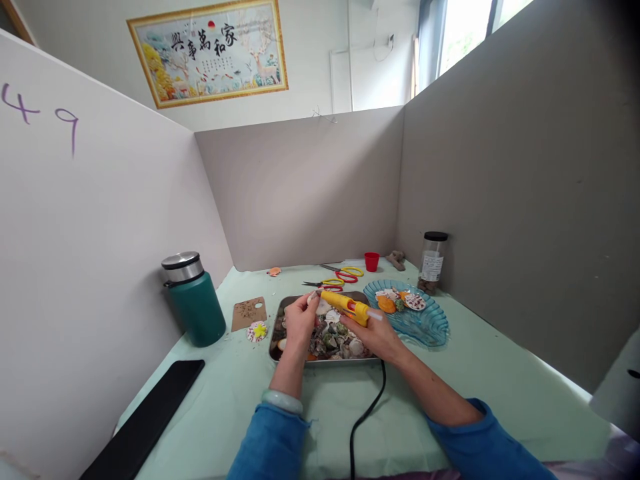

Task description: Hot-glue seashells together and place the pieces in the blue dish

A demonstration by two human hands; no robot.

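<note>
My right hand (373, 333) is closed around a yellow glue gun (347, 305) with a pale glue stick poking out of its back. The gun's nozzle points left and meets the fingertips of my left hand (300, 317). Those fingertips pinch a small pale piece that looks like a shell (313, 298); it is mostly hidden by the fingers. Both hands are above a metal tray (345, 362) heaped with shells (333, 340) of mixed colours. A black cord (367, 412) trails from under my right hand to the table's front edge.
A blue shell-shaped dish (425, 327) holding several shells stands right of the tray. Behind lie scissors (350, 272), a red cup (371, 261) and a jar (433, 263). At left are a green bottle (196, 307), brown card (249, 312), speckled disc (257, 332) and black slab (150, 413).
</note>
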